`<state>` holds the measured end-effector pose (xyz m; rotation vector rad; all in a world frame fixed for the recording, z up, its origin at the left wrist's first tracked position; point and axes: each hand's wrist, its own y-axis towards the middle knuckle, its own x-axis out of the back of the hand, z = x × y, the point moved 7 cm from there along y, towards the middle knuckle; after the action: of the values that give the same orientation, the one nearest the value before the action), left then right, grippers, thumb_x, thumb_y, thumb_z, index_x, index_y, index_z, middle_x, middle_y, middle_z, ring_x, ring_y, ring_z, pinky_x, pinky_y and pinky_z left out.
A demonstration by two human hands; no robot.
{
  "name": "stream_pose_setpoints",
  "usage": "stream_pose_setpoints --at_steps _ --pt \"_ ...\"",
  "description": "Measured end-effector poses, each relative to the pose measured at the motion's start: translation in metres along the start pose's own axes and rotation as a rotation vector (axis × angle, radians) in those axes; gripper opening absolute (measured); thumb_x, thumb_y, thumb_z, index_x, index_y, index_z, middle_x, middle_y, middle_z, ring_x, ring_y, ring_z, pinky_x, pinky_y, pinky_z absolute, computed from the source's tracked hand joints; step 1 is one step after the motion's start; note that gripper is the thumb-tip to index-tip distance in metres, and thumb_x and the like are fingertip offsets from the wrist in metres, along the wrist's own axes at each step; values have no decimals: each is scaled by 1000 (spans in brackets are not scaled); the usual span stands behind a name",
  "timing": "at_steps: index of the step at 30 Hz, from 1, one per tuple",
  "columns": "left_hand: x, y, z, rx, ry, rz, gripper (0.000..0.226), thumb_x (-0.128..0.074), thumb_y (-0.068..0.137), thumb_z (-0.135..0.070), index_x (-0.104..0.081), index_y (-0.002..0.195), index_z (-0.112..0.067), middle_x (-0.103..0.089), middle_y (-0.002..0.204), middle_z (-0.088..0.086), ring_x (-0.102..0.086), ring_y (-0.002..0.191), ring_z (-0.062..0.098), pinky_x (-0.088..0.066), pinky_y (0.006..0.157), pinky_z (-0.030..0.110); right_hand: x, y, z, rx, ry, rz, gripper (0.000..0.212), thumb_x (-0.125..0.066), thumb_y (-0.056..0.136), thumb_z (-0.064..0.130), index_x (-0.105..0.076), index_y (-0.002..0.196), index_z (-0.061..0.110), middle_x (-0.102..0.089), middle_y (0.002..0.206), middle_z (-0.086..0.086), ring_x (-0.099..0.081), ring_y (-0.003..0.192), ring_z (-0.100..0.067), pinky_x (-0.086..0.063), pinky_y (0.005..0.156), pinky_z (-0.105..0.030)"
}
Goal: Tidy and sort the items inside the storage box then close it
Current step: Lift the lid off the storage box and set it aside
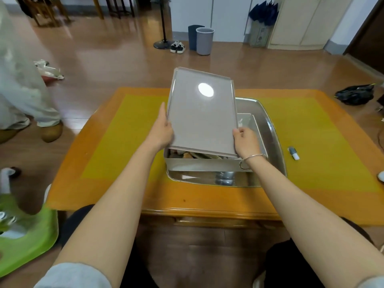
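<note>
- Both bare forearms reach from the lower corners of the frame toward its centre, each with a pale grey sleeve pushed up near the elbow.
- The left hand [161, 132] sits just left of centre, fingers extended upward along the left edge of a flat, grey-beige rectangular plastic lid [202, 113]; the palm presses the edge and the fingertips curve slightly round it.
- The right hand [247, 142] grips the lid's lower right corner, thumb on top and fingers curled underneath; a thin silver bangle [252, 157] circles that wrist.
- The lid is held tilted, its far end raised toward the upper centre of the frame, its near edge low over the box. A bright oval of reflected light shows on its top.
- Beneath the lid, at centre, is the grey-beige rectangular plastic storage box [204, 164], open. Through the gap along its near rim, jumbled brownish and pale items are visible, too hidden to identify.
- The box stands in a shiny rectangular metal tray [272, 142] with rounded corners.
- The tray rests on a yellow mat with an orange border [116, 146], covering a low wooden table.
- To the right of the tray, on the mat, lies a small grey-and-white tube-shaped object [293, 153].
- At the left edge, another person's pale trousers and brown shoes [52, 132] stand on the wooden floor.
- At the upper centre, a grey waste bin [204, 40] stands near a pair of black-and-white shoes [177, 47].
</note>
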<state>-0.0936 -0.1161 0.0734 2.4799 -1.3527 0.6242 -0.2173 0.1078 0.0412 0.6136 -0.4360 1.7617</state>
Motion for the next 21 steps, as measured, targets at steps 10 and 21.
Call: stream_pose_setpoints --at_steps 10,21 --pt "73 -15 66 131 329 -416 64 -37 90 -5 -27 148 -31 -55 132 13 -53 115 37 -45 94 47 -81 -28 47 286 -138 118 28 -35 100 27 -53 102 6 -61 89 -10 -57 84 -29 -47 74 -40" --pt "128 -32 136 271 262 -638 68 -40 89 1 -26 149 -26 -55 128 15 -53 114 36 -42 88 41 -104 -25 6 236 -708 3 58 -30 94 54 -41 137 17 -27 151 -10 -29 133 -32 -24 104 -52"
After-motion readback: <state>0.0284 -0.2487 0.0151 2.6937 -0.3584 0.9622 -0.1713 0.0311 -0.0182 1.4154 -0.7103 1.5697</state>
